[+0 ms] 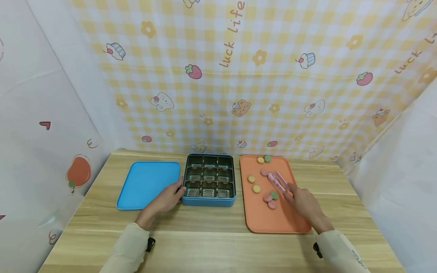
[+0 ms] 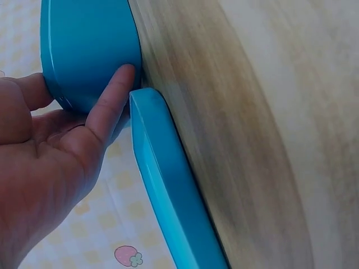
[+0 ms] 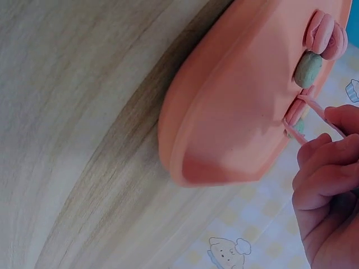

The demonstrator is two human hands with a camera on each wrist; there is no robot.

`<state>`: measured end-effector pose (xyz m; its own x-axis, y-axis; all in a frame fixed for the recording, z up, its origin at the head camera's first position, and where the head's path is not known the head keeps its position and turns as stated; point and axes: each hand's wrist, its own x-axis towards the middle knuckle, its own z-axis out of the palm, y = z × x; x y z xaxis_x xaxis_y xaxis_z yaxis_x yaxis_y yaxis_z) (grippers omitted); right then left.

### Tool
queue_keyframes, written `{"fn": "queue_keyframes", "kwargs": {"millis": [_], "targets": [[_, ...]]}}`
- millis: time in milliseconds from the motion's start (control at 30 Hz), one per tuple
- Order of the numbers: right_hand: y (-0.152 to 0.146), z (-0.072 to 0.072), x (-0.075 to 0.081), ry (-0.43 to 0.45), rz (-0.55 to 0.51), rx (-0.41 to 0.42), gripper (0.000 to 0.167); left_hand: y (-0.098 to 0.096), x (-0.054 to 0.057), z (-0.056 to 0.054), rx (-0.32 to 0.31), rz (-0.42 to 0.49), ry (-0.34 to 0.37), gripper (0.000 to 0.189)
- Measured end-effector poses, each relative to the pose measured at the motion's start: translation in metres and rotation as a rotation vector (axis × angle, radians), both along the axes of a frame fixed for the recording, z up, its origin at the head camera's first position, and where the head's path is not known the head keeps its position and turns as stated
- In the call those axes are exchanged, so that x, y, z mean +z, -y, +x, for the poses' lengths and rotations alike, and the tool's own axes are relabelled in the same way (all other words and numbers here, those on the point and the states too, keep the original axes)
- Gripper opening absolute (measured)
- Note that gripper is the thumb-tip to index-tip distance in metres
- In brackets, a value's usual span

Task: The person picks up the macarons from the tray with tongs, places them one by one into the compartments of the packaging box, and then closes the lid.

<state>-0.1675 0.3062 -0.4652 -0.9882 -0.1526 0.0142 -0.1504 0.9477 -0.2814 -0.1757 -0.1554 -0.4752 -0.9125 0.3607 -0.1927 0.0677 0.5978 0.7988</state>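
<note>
My left hand lies against the left side of a blue tin with a dark divided insert. In the left wrist view a straight finger touches the tin's wall and the thumb is at its rim. Over an orange tray, my right hand holds pink tongs. The tongs' tips are on either side of a pink macaron in the right wrist view. Nearer me on the tray sit a green macaron and two pink macarons.
A shallow blue lid lies left of the tin on the wooden table. Yellow macarons lie on the tray's left part, and a green macaron is near its far edge. A checked cloth hangs behind.
</note>
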Motion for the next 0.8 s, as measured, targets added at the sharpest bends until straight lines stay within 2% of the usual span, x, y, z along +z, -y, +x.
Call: {"fn": "queue_keyframes", "kwargs": {"millis": [200, 333, 467, 600, 800], "targets": [[0.004, -0.004, 0.003, -0.081, -0.023, 0.029, 0.017, -0.002, 0.0, -0.001, 0.029, 0.013, 0.029, 0.06], [0.012, -0.005, 0.01, -0.113, -0.022, 0.044, 0.018, -0.004, -0.001, 0.0, 0.05, 0.02, 0.008, 0.061], [0.025, -0.006, 0.018, -0.118, -0.067, 0.057, 0.015, -0.009, -0.002, 0.003, 0.043, 0.019, -0.022, 0.068], [0.043, -0.011, 0.024, -0.12, -0.121, 0.078, 0.015, -0.017, -0.005, 0.006, 0.073, 0.023, -0.041, 0.074], [0.073, -0.02, 0.034, -0.099, -0.161, 0.105, 0.015, -0.022, -0.012, 0.006, 0.121, 0.108, -0.062, 0.079]]}}
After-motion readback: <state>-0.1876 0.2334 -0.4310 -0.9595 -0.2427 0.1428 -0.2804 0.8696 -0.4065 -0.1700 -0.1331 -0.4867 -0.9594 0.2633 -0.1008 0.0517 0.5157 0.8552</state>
